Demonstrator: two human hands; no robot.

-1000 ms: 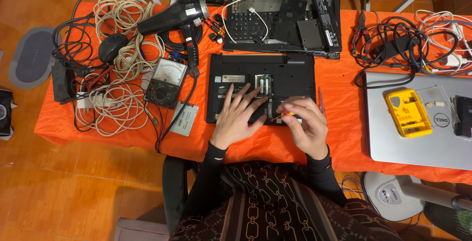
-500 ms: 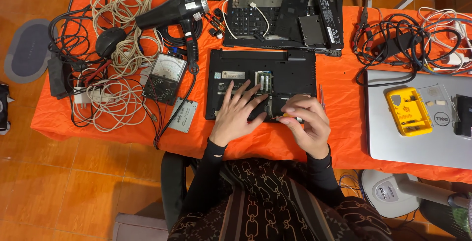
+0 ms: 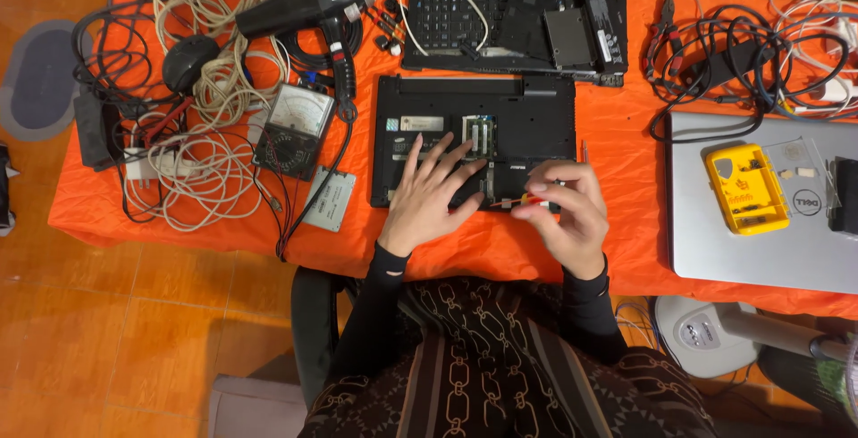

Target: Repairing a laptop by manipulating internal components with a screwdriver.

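Crowded orange table (image 3: pixel 626 134): left hand (image 3: pixel 429 197) flat on laptop (image 3: pixel 536 121), right hand (image 3: pixel 563 214) at its near edge.

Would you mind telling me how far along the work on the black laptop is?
Done: the upturned black laptop has its memory bay uncovered. In hand: the left hand steadies it while the right hand holds a small screwdriver at its front edge. Left: most of the base remains on.

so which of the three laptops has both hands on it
The black laptop lying bottom-up at the middle front. The left hand lies flat on it; the right hand works its front edge. The other two go untouched.
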